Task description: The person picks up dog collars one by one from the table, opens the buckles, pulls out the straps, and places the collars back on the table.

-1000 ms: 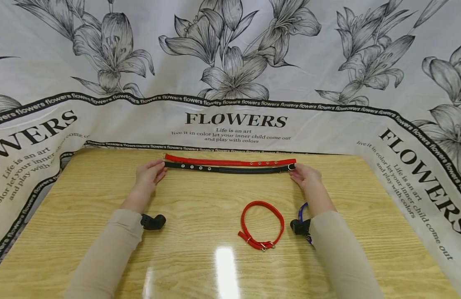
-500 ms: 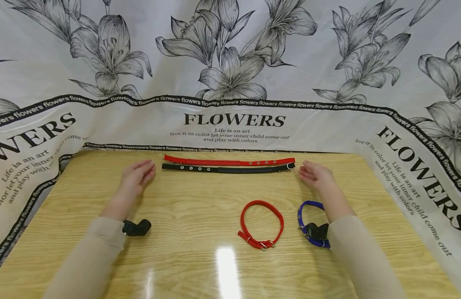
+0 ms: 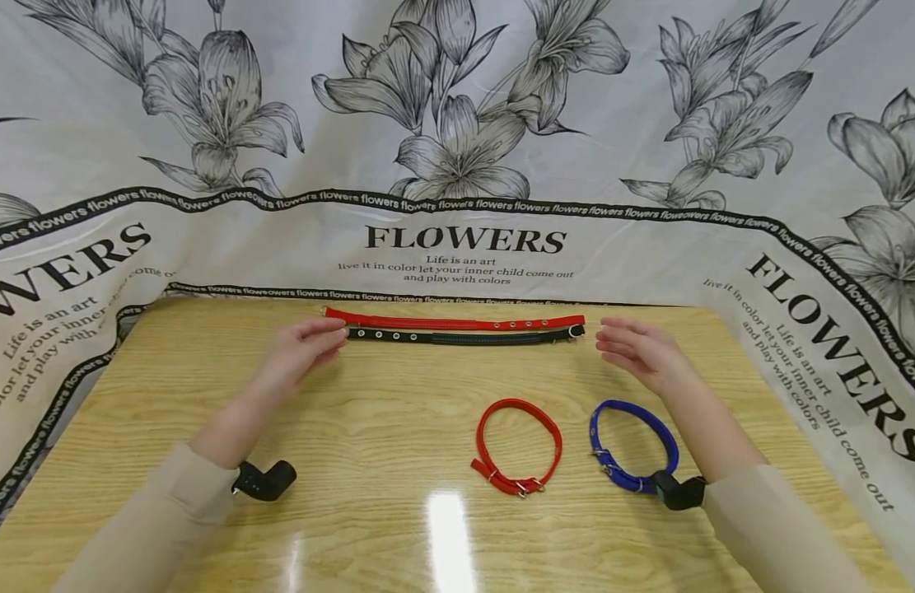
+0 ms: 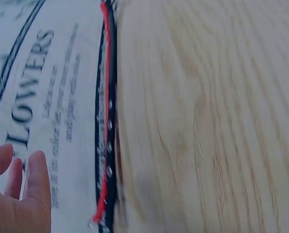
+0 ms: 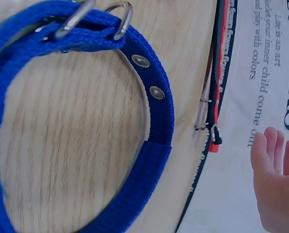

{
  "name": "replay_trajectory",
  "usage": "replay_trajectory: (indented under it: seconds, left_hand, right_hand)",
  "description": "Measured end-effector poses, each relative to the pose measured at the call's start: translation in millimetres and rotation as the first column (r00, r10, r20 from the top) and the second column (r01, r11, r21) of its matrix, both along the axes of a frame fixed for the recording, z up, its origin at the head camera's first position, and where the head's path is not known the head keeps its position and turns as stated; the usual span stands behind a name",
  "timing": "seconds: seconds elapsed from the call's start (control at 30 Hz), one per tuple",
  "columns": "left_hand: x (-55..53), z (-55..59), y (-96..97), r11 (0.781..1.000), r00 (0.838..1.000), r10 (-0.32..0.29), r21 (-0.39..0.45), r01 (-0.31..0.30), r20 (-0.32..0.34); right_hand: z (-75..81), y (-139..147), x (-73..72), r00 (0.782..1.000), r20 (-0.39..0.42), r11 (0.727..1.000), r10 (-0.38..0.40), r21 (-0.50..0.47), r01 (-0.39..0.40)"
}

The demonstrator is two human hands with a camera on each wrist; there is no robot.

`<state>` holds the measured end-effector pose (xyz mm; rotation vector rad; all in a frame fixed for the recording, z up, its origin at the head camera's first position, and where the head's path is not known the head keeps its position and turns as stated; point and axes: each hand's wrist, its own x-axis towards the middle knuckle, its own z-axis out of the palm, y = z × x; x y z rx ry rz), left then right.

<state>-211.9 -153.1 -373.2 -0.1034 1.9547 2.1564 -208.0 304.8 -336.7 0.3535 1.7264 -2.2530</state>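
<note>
Two pet collars lie straight side by side near the table's back edge: a red one [image 3: 427, 322] behind and a black one [image 3: 472, 338] in front, both with metal eyelets. My left hand [image 3: 301, 350], fingers extended, overlaps the black collar's left end in the head view; nothing is in its grasp. Just off the collars' right ends, my right hand [image 3: 642, 350] hovers with loosely straight, empty fingers. Below my right forearm, a blue collar [image 5: 161, 116] is buckled into a loop. A second red collar [image 3: 556, 432], also buckled into a ring, lies left of the blue one.
The wooden table [image 3: 383, 428] ends at a white flower-print cloth [image 3: 635, 255] that rises behind it and along both sides. A black wrist camera [image 3: 266, 480] sits on my left wrist, another camera [image 3: 678, 492] on my right.
Both hands have let go of the straight collars' ends and drawn apart. The left then came back over the black collar's end; the right forearm swung right, uncovering the blue collar.
</note>
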Motion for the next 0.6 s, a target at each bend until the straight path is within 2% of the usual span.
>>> replay_trajectory:
  seconds: [0.1,0.17,0.2,0.23,0.33,0.4,0.5,0.57,0.6]
  left_hand:
    - [8.0,1.5,17.8,0.987,0.991,-0.083,-0.145,0.067,-0.108]
    - [13.3,2.2,31.7,0.967,0.974,-0.143,-0.233,0.099,-0.178]
    - [16.5,2.9,38.8,0.958,0.963,-0.173,-0.264,0.115,-0.206]
    - [19.9,3.1,46.0,0.949,0.951,-0.204,-0.287,0.134,-0.232]
    - [29.9,1.7,66.2,0.927,0.917,-0.305,-0.301,0.224,-0.256]
    - [35.9,-0.3,78.5,0.910,0.892,-0.379,-0.275,0.310,-0.247]
    - [42.5,-6.7,95.2,0.863,0.841,-0.485,-0.287,0.416,-0.239]
    - [45.7,-12.6,105.3,0.827,0.803,-0.543,-0.324,0.460,-0.246]
    - [47.1,-15.8,109.9,0.806,0.782,-0.569,-0.361,0.469,-0.254]
  right_hand:
    - [3.4,-6,10.7,0.993,-0.084,0.988,0.087,0.137,-0.075]
    - [3.3,-10,19.2,0.977,-0.137,0.947,0.162,0.299,-0.115]
    - [2.8,-13,23.6,0.965,-0.161,0.910,0.208,0.395,-0.130]
    - [1.7,-15,28.0,0.950,-0.180,0.860,0.257,0.491,-0.139]
    - [-1.7,-26,41.4,0.893,-0.201,0.675,0.402,0.724,-0.140]
    - [-6.0,-33,49.6,0.838,-0.229,0.569,0.495,0.814,-0.114]
    - [-13.6,-42,60.9,0.744,-0.266,0.454,0.612,0.889,-0.056]
    - [-19.8,-47,67.3,0.677,-0.286,0.398,0.679,0.917,-0.012]
    - [-23.0,-49,70.1,0.646,-0.292,0.383,0.705,0.924,0.000]
